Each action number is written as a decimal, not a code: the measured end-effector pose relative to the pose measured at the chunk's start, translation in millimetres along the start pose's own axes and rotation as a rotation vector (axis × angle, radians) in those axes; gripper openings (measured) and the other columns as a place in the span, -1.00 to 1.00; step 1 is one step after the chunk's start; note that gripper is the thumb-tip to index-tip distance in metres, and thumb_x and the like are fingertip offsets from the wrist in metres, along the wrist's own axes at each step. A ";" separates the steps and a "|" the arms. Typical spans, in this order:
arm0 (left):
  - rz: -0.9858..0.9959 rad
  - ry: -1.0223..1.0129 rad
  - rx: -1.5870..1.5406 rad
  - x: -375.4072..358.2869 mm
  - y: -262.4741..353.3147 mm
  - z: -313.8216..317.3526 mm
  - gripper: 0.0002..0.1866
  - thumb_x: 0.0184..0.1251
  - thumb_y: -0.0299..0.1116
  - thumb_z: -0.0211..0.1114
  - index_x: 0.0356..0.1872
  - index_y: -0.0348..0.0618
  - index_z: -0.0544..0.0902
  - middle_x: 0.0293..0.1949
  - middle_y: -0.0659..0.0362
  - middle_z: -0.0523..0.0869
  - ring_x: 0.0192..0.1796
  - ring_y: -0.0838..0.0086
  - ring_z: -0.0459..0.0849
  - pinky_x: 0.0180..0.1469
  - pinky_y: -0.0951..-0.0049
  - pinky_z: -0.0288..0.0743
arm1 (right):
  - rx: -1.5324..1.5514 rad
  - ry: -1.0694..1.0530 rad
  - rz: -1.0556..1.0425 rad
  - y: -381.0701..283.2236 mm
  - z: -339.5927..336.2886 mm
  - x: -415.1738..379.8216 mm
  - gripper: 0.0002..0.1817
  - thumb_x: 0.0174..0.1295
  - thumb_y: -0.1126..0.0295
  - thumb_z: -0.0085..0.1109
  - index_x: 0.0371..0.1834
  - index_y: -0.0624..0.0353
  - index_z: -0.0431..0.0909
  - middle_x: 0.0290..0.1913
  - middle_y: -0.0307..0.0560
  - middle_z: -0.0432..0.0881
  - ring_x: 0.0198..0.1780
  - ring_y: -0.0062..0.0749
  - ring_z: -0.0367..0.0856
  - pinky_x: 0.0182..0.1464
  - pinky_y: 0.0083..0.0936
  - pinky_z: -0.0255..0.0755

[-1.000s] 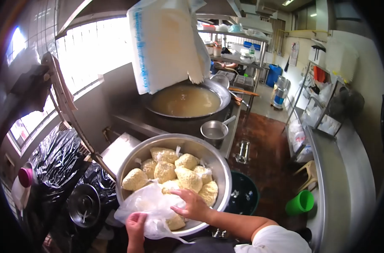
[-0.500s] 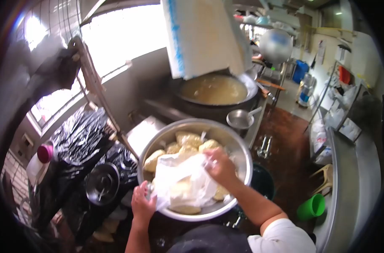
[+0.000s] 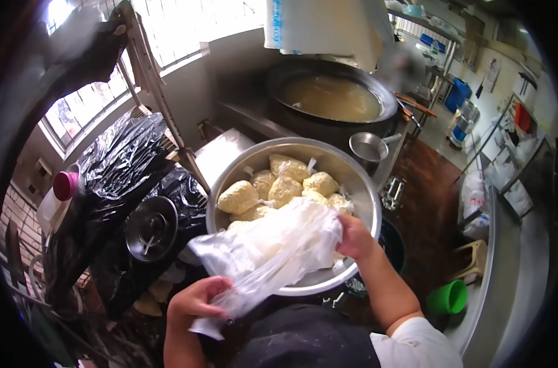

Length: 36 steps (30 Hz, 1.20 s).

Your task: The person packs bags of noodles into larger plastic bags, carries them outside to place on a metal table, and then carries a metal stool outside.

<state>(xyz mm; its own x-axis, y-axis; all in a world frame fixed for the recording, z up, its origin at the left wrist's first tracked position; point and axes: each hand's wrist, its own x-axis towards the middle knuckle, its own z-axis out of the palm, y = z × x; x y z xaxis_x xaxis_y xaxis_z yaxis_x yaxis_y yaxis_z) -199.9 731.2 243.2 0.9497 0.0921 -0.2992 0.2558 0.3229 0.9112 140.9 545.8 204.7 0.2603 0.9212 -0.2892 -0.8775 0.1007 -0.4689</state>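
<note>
A clear plastic bag (image 3: 273, 242) is stretched across the front of a large metal basin (image 3: 370, 184). At the bag's right end, my right hand (image 3: 355, 238) is closed on the bunched plastic. My left hand (image 3: 199, 299) is closed around the loose lower end, outside the basin's front left rim. Behind the plastic, several knotted bags of pale yellow, crumbly food (image 3: 285, 191) lie in the basin. The plastic covers those nearest me, and whether the held bag has anything inside cannot be made out.
Beyond the basin stands a wide wok of cloudy liquid (image 3: 331, 98), with a small saucepan (image 3: 369, 147) before it. Black plastic sheeting (image 3: 122, 153) and a dark bowl (image 3: 151, 230) are at left. A green bucket (image 3: 447, 297) stands at right; a cloth (image 3: 322, 27) hangs overhead.
My left hand has moved down and toward me, pulling the plastic out past the basin's rim. My right hand has shifted slightly right. The view has tilted downward.
</note>
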 end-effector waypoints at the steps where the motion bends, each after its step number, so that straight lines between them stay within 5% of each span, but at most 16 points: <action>1: -0.028 0.217 0.314 6.1 -15.7 -12.6 -0.63 -0.10 -0.50 0.40 -0.19 -0.29 0.52 -0.22 0.15 0.60 -0.16 0.53 0.56 -0.07 0.51 0.43 | -0.042 0.012 -0.008 -5.4 16.0 -5.5 -0.61 0.30 0.27 -0.07 0.08 0.30 0.43 -0.04 0.03 0.60 -0.01 -0.28 0.58 0.14 -0.33 0.39; 3: 0.113 0.702 0.585 14.8 -35.2 -28.3 -0.82 0.04 -0.58 0.19 -0.28 -0.27 0.54 -0.29 0.18 0.61 -0.26 0.54 0.57 -0.13 0.53 0.46 | -0.223 0.025 -0.038 -2.7 4.6 0.7 -0.63 0.30 0.28 -0.07 0.05 0.30 0.44 -0.06 0.03 0.61 -0.03 -0.29 0.59 0.12 -0.35 0.41; 5: 0.620 1.042 0.081 21.0 -31.4 -35.9 -0.83 0.15 -0.64 0.06 -0.22 -0.30 0.52 -0.27 0.14 0.61 -0.24 0.51 0.59 -0.09 0.52 0.49 | -0.342 0.034 -0.066 5.5 2.0 7.7 -0.73 0.28 0.31 0.00 -0.09 0.28 0.50 -0.19 -0.05 0.63 -0.18 -0.40 0.62 -0.05 -0.46 0.48; 6: 0.678 1.092 -0.054 17.2 -20.5 -38.6 -0.83 0.22 -0.62 0.03 -0.20 -0.32 0.51 -0.29 0.14 0.61 -0.24 0.48 0.60 -0.07 0.49 0.51 | -0.385 0.044 -0.060 7.0 7.5 8.4 -0.77 0.27 0.34 0.03 -0.14 0.27 0.50 -0.23 -0.10 0.63 -0.22 -0.46 0.60 -0.12 -0.52 0.48; 10: 0.758 0.743 -0.310 -18.9 1.4 -23.8 -0.82 0.25 -0.47 0.09 -0.15 -0.28 0.51 -0.25 0.06 0.62 -0.19 0.41 0.62 -0.14 0.40 0.54 | -0.507 0.073 -0.078 15.6 4.7 31.6 -0.87 0.23 0.37 0.16 -0.32 0.21 0.54 -0.35 -0.19 0.61 -0.30 -0.63 0.55 -0.23 -0.70 0.43; 12: 0.640 0.183 -0.404 -42.8 -2.5 -49.8 -0.75 0.27 -0.29 0.12 -0.14 -0.25 0.50 -0.20 0.01 0.61 -0.15 0.33 0.63 -0.12 0.27 0.59 | -0.562 0.078 -0.073 16.1 -13.0 50.4 -0.86 0.22 0.36 0.18 -0.32 0.20 0.55 -0.34 -0.20 0.61 -0.28 -0.63 0.54 -0.18 -0.71 0.41; 14: 0.746 0.248 -0.367 -46.3 2.7 -20.5 -0.70 0.26 -0.22 0.12 -0.16 -0.26 0.48 -0.18 0.01 0.58 -0.15 0.33 0.63 -0.10 0.25 0.60 | -0.722 0.039 0.018 26.8 -21.1 62.3 -0.81 0.18 0.29 0.24 -0.26 0.17 0.59 -0.30 -0.25 0.62 -0.22 -0.63 0.53 -0.10 -0.65 0.40; 17: 0.681 1.176 0.479 -55.1 -2.1 -1.2 -0.52 0.14 -0.10 0.26 -0.07 -0.31 0.49 -0.14 -0.02 0.60 -0.06 0.27 0.63 -0.11 0.22 0.59 | -0.814 -0.157 0.260 43.2 -38.2 71.8 -0.72 0.18 0.26 0.24 -0.10 0.13 0.55 -0.23 -0.25 0.62 -0.18 -0.59 0.53 -0.11 -0.62 0.41; 18: 0.695 1.329 0.220 -51.8 4.9 4.0 -0.43 0.00 -0.07 0.40 -0.09 -0.34 0.51 -0.19 -0.04 0.62 -0.04 0.25 0.62 -0.16 0.25 0.61 | -0.727 -0.157 0.412 46.1 -40.2 73.3 -0.64 0.17 0.23 0.25 -0.02 0.12 0.51 -0.19 -0.23 0.62 -0.16 -0.57 0.54 -0.11 -0.60 0.42; 20: 0.748 0.989 -0.439 -58.3 39.6 21.1 -0.43 -0.04 -0.15 0.41 -0.04 -0.33 0.50 -0.17 -0.03 0.61 -0.01 0.25 0.60 -0.07 0.22 0.57 | -1.042 -0.101 0.353 59.7 -55.6 79.6 -0.12 -0.03 -0.10 0.34 0.28 0.17 0.23 0.12 -0.01 0.48 0.07 -0.41 0.50 -0.01 -0.45 0.44; 21: 0.755 0.788 -0.747 -62.0 49.5 25.9 -0.42 -0.05 -0.20 0.41 -0.01 -0.33 0.50 -0.17 -0.03 0.61 0.00 0.26 0.59 -0.03 0.21 0.54 | -1.234 -0.100 0.280 72.4 -59.8 77.2 -0.04 -0.07 -0.14 0.34 0.31 0.21 0.17 0.18 0.07 0.42 0.13 -0.29 0.46 0.07 -0.37 0.40; 24: 0.799 1.094 -0.113 -83.1 13.4 18.6 -0.48 0.04 -0.29 0.22 0.05 -0.32 0.45 -0.10 0.03 0.60 -0.08 0.27 0.62 0.03 0.20 0.51 | -1.808 -0.207 -0.034 115.3 -56.4 65.5 0.13 -0.14 -0.19 0.34 0.38 0.28 -0.01 0.30 0.26 0.22 0.27 0.02 0.31 0.29 -0.21 0.21; 26: 0.657 1.219 -0.063 -90.4 4.9 27.2 -0.52 -0.05 -0.48 0.15 0.03 -0.35 0.47 -0.10 0.03 0.61 -0.06 0.32 0.61 0.07 0.29 0.47 | -2.033 -0.003 -0.146 149.3 -48.4 54.5 0.18 -0.18 -0.12 0.36 0.41 0.24 -0.14 0.35 0.24 0.11 0.34 0.02 0.17 0.31 -0.25 0.18; 29: 0.474 1.375 -0.096 -90.7 -7.2 29.8 -0.49 -0.10 -0.53 0.20 0.02 -0.37 0.49 -0.06 0.05 0.61 -0.05 0.38 0.60 0.06 0.42 0.43 | -2.019 0.051 -0.251 163.2 -55.2 70.3 0.15 -0.22 -0.06 0.38 0.39 0.16 -0.09 0.26 0.20 0.19 0.28 0.03 0.22 0.29 -0.23 0.19; 35: 0.413 1.223 0.118 -82.7 -7.9 52.0 -0.38 -0.11 -0.52 0.34 0.11 -0.37 0.42 -0.08 0.14 0.59 -0.06 0.46 0.57 0.08 0.47 0.38 | -1.821 0.037 -0.385 164.3 -87.0 102.2 0.00 -0.23 0.14 0.41 0.33 0.15 0.08 0.15 0.10 0.36 0.20 -0.11 0.35 0.23 -0.36 0.28; 36: 0.407 1.161 0.153 -79.7 -5.0 54.5 -0.36 -0.13 -0.53 0.37 0.12 -0.37 0.41 -0.10 0.15 0.59 -0.05 0.46 0.56 0.08 0.47 0.37 | -1.557 0.018 -0.259 166.2 -97.8 107.2 -0.03 -0.20 0.16 0.40 0.33 0.19 0.11 0.15 0.07 0.38 0.17 -0.16 0.38 0.22 -0.37 0.30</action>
<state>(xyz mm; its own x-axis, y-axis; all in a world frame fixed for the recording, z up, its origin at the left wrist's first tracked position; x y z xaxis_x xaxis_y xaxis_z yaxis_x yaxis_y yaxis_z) -267.0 671.0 277.9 0.2632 0.9647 0.0107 0.0725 -0.0308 0.9969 62.3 624.6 14.1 0.3458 0.9355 -0.0720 0.4450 -0.2311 -0.8652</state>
